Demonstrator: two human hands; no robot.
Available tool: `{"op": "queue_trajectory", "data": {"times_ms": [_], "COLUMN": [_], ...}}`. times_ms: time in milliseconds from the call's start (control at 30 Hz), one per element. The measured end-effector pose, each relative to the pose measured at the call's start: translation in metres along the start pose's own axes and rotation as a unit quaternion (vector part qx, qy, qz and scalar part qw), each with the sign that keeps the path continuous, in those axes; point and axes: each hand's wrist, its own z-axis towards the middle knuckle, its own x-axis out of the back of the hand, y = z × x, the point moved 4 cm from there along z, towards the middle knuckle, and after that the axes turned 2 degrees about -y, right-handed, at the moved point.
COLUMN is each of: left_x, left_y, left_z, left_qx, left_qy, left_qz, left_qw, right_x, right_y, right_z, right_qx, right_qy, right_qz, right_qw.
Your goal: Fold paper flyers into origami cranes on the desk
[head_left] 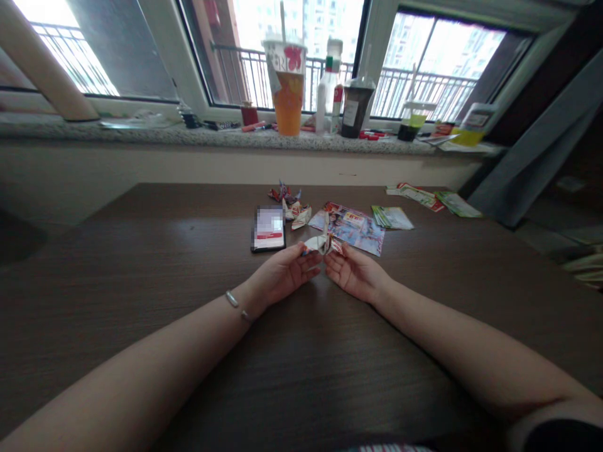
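Both hands hold a folded paper crane [315, 243], white with printed patches and a thin point sticking up, just above the dark table [198, 351]. My left hand [289, 273], with a silver bangle on its wrist, pinches the crane's left side between thumb and fingers. On the opposite side, my right hand [355, 271] grips the printed part. Beyond my left hand lies a phone [268, 229] with a lit screen. Other folded paper pieces [300, 215] sit behind the phone. A colourful printed leaflet [353, 227] lies flat beyond my right hand.
A stack of paper sheets [392, 217] and more printed papers [419, 196] lie at the back right. On the windowsill [217, 139] stand an orange drink cup [289, 100], a dark drink cup [355, 110] and glass bottles [326, 103]. A grey curtain [522, 150] hangs at right.
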Motion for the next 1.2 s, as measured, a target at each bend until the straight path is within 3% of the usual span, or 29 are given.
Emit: {"op": "queue_trajectory", "data": {"times_ms": [200, 433, 833, 1000, 1200], "left_x": [0.006, -0.001, 0.005, 0.006, 0.001], "left_y": [0.001, 0.001, 0.003, 0.008, 0.012], "left_z": [0.001, -0.002, -0.002, -0.004, -0.007], "left_qx": [0.004, 0.006, -0.023, -0.061, -0.138], "left_qy": [0.025, 0.012, 0.085, 0.131, 0.125], "left_qz": [-0.005, 0.001, 0.03, 0.018, 0.095], "left_qw": [1.0, 1.0, 0.996, 0.989, 0.978], "right_x": [0.001, 0.001, 0.002, 0.004, 0.004], "right_y": [-0.002, -0.003, -0.008, -0.01, -0.008], "right_z": [0.0, -0.001, -0.001, -0.001, -0.001], "right_qx": [-0.007, -0.004, 0.032, 0.066, 0.08], "right_qy": [0.01, 0.025, 0.04, 0.054, 0.071], "right_qz": [0.015, 0.004, -0.01, -0.066, -0.122], "right_qw": [1.0, 1.0, 0.999, 0.994, 0.987]}}
